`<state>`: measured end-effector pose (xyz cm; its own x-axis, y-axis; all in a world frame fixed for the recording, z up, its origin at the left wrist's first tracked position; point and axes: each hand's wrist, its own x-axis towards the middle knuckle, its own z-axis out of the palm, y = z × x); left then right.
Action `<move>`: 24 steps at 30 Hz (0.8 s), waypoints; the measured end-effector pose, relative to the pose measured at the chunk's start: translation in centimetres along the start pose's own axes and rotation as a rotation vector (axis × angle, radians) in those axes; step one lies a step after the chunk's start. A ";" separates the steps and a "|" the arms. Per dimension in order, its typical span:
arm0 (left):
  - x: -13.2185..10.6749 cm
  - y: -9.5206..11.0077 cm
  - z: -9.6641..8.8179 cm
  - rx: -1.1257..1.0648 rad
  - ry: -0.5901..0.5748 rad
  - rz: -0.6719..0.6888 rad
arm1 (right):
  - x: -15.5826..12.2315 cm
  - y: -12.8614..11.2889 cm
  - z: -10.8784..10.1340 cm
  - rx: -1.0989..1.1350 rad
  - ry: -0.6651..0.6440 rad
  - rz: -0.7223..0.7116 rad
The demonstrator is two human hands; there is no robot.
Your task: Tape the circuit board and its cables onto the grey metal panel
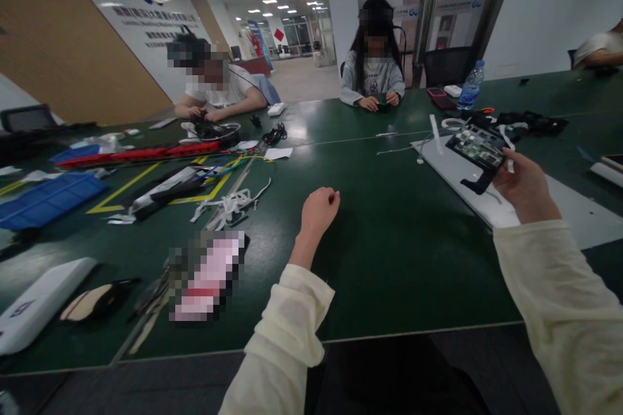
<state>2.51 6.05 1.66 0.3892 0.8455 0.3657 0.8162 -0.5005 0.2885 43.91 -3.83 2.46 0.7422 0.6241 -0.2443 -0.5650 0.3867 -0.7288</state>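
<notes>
My left hand [320, 215] is curled into a loose fist on or just above the green table, and nothing shows in it. Off to the right, my right hand [528, 185] grips the edge of a circuit board in a black frame [476, 148]. The board is tilted, with its components facing me. A white strip hangs by my fingers there. Beneath the board lies a large white panel [574, 207], partly covered by my hand and sleeve. Black and white cables [530, 122] lie beyond the board.
Left of my fist are a tangle of white strips [228, 207], a blurred pink phone-like item [211, 279], a white box [43, 305] and a blue bin [53, 198]. A water bottle [471, 85] stands at the far right. Two people work across the table [379, 227].
</notes>
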 end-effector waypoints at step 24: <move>0.2 0.3 -0.9 -1.145 -0.565 -0.454 | -8.9 10.7 3.0 -0.351 -0.640 0.464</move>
<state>2.49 5.86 2.58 0.5290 0.7980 -0.2887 0.2161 0.2022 0.9552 30.16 -3.24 -1.25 0.0591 0.9700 -0.2360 -0.5386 -0.1681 -0.8256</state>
